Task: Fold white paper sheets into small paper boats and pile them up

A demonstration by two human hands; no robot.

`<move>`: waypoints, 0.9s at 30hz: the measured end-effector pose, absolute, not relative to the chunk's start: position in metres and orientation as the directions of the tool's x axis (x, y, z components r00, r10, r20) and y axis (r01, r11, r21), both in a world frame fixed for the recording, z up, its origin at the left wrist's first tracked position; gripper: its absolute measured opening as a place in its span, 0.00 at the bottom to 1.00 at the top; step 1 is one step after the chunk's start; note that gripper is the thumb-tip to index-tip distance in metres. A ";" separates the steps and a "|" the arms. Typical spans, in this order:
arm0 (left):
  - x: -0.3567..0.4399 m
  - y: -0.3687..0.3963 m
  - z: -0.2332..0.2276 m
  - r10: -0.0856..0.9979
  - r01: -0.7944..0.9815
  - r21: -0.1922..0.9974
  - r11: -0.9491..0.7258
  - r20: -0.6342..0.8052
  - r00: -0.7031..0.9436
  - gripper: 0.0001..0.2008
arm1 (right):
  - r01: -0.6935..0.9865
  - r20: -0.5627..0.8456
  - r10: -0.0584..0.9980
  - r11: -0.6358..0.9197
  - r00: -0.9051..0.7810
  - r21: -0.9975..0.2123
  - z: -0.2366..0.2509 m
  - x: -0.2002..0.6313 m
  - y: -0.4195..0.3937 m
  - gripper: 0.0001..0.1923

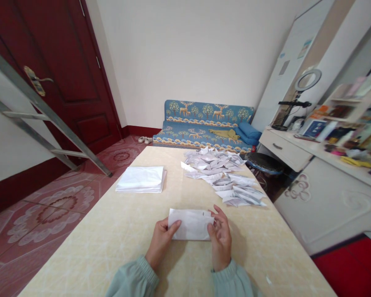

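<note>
A white folded sheet of paper lies on the beige table right in front of me. My left hand pinches its left edge with thumb on top. My right hand grips its right edge, fingers curled over the corner. A neat stack of white sheets sits further back on the left. A loose heap of folded white paper pieces spreads over the far right part of the table.
A metal ladder leans at the left before a dark red door. A blue patterned sofa stands behind the table. A round stool and a white dresser with clutter and a ring light stand at the right.
</note>
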State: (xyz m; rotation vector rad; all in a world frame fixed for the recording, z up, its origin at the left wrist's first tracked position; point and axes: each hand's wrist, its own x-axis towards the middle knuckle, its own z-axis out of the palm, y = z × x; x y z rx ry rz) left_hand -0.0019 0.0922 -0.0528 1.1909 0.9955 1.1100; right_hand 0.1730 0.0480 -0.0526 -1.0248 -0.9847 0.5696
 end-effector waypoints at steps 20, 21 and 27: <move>-0.005 0.088 -0.046 0.978 -0.236 0.969 0.067 -0.017 0.207 0.14 | -0.187 0.096 0.898 0.192 0.429 -0.963 -0.066 0.180 0.051 0.12; -0.005 0.089 -0.047 0.984 -0.218 0.975 0.040 -0.001 0.178 0.13 | -0.197 0.087 0.895 0.190 0.437 -0.962 -0.066 0.180 0.051 0.13; -0.008 0.090 -0.046 0.996 -0.120 0.991 -0.060 0.067 0.056 0.12 | -0.230 0.051 0.879 0.180 0.475 -0.956 -0.067 0.179 0.051 0.16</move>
